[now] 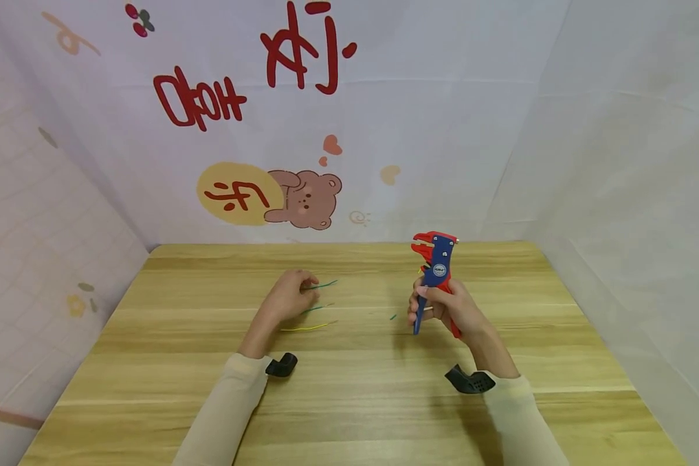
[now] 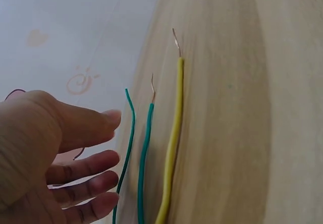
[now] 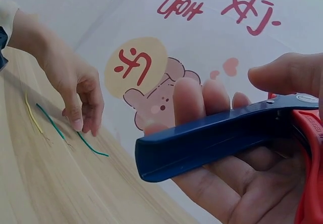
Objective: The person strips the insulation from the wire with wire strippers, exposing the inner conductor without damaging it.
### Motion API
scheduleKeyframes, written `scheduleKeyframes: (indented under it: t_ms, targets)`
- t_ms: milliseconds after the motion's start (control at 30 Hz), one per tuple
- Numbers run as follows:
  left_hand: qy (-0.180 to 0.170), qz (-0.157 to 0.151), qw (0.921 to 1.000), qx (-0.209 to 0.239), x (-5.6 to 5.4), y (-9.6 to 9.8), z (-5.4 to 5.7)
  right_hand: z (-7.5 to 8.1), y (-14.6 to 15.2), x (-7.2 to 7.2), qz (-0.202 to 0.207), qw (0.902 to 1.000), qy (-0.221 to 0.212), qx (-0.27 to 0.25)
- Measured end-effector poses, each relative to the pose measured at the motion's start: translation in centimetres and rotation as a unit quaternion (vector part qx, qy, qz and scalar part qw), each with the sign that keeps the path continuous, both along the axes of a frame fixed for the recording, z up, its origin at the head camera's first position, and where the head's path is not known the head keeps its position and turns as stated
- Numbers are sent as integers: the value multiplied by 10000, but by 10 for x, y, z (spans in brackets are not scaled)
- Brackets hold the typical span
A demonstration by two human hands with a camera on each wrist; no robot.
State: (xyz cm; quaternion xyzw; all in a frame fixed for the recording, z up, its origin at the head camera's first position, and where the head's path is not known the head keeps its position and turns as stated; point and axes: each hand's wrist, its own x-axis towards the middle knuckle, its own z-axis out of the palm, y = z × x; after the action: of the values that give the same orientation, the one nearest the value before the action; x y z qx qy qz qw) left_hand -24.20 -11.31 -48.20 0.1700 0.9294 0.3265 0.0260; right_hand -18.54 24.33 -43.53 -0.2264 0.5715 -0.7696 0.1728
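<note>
The right hand (image 1: 451, 310) is gripping a blue and red wire stripper (image 1: 434, 272) by its handles, fingers curled round the blue handle (image 3: 212, 141) and the thumb lying over the top; the tool is standing upright above the wooden table (image 1: 501, 401), right of centre, with its red head pointing away toward the far wall. The left hand (image 1: 288, 298) is resting on the table left of centre, fingers loosely bent and holding nothing, its fingertips (image 2: 108, 176) lying just beside the thin green wire (image 2: 126, 148). Three wires are lying side by side by that hand: the thin green wire farthest back, a thicker green wire (image 2: 144, 158) in the middle and a yellow wire (image 2: 171, 143) nearest the person. The thicker green wire and the yellow wire are both showing bare copper at their right ends. A small green scrap (image 1: 393, 317) is lying on the table between the two hands, just left of the stripper. Pale sleeves are covering both forearms.
</note>
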Motion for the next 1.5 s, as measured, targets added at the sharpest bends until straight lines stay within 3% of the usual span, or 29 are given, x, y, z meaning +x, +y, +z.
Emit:
scheduleKeyframes:
  t_ms: [433, 767, 1067, 1500]
  targets:
    - [120, 266, 9994, -184, -6, 6, -13, -2, 2, -2, -37, 10000, 0, 51]
    - [-99, 271, 9953, -926, -1, 10, -11, -3, -3, 2, -35, 9999, -68, 115]
    - [-214, 174, 9982, -524, 6, -1, -3, -5, -6, 3, 17, 9998, -104, 161]
    - [491, -92, 9986, -193, 11, -1, 14, -9, -12, 7, 59, 9993, -161, 338]
